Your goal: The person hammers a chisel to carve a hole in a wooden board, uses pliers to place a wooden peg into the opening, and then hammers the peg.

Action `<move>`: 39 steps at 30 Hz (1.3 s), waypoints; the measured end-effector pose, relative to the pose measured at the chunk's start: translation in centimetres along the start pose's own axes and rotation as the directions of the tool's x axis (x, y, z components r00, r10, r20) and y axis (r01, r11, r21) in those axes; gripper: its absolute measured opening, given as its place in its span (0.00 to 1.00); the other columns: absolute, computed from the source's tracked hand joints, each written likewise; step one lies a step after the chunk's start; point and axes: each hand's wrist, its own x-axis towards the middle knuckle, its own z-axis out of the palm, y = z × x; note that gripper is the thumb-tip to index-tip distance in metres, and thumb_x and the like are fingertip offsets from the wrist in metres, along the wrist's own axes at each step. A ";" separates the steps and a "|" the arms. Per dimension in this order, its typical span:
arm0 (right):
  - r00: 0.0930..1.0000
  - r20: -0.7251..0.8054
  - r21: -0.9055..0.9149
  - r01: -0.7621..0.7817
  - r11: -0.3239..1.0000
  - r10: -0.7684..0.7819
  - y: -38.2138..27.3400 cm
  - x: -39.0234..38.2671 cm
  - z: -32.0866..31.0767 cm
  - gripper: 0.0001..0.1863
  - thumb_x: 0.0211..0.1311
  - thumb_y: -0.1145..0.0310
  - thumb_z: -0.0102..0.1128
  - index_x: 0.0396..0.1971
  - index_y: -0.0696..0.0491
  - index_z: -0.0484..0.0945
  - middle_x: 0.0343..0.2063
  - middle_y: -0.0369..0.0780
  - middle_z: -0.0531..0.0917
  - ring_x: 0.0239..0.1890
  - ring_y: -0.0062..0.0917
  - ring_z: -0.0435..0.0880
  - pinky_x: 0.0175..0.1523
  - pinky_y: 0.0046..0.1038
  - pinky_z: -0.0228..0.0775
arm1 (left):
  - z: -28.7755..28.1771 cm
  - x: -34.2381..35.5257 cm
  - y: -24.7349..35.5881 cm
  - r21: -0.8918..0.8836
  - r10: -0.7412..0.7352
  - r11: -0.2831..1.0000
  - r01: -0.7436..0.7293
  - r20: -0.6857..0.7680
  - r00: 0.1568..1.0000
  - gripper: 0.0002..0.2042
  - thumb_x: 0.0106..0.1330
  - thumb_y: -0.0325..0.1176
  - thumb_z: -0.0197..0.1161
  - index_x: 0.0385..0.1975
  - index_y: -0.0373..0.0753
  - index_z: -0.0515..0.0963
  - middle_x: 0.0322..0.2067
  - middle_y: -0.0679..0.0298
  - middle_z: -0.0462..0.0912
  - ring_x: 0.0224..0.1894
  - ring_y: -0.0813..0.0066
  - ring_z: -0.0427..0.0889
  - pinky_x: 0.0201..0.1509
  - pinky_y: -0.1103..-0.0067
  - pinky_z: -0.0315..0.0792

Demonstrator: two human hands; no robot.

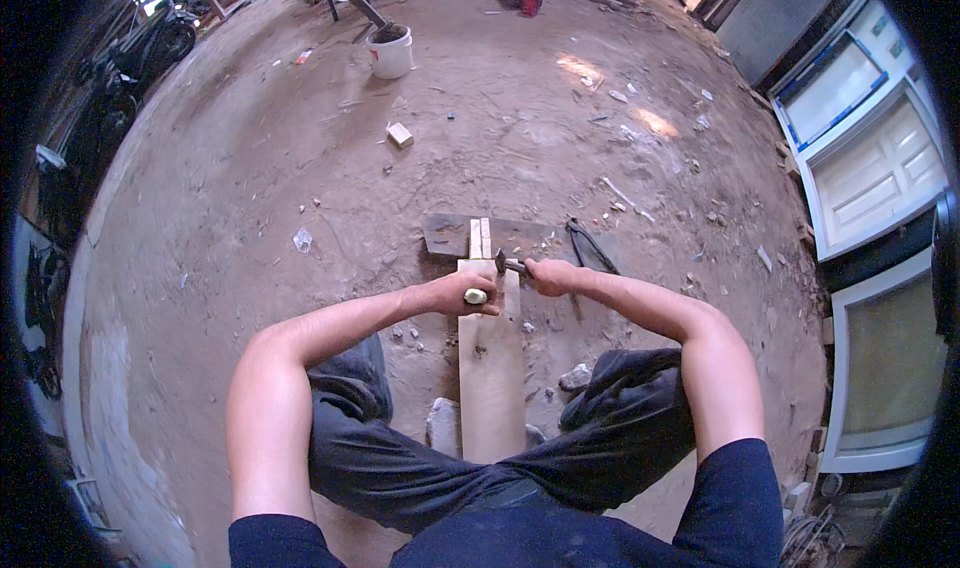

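A long pale wooden board (491,368) runs away from me between my knees. Over its far part, my left hand (462,291) is closed around a handle with a rounded, pale yellow-green butt (475,296); the tool's other end is hidden. My right hand (549,276) grips a hammer (514,266) by its handle, just right of the board. The hammer's dark head is above the board, slightly beyond my left hand. Narrow pale wooden strips (480,238) lie at the board's far end, on a dark flat sheet (448,234).
Long-handled pincers (592,246) lie right of the strips. Stones (576,377) sit near my knees. Farther off are a small pale block (400,135) and a white bucket (391,58). White panelled doors (880,173) lean along the right; motorbikes (130,78) stand at left.
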 end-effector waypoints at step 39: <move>0.998 -0.024 -0.015 -0.053 0.998 0.053 -1.7 0.4 0.5 0.15 0.59 0.66 0.45 0.42 0.61 0.65 0.30 0.55 0.80 0.35 0.51 0.81 0.38 0.47 0.72 | 0.4 -0.8 0.7 0.016 -0.064 0.998 0.062 0.120 0.991 0.11 0.54 0.36 0.69 0.29 0.36 0.77 0.33 0.56 0.79 0.37 0.60 0.80 0.41 0.69 0.73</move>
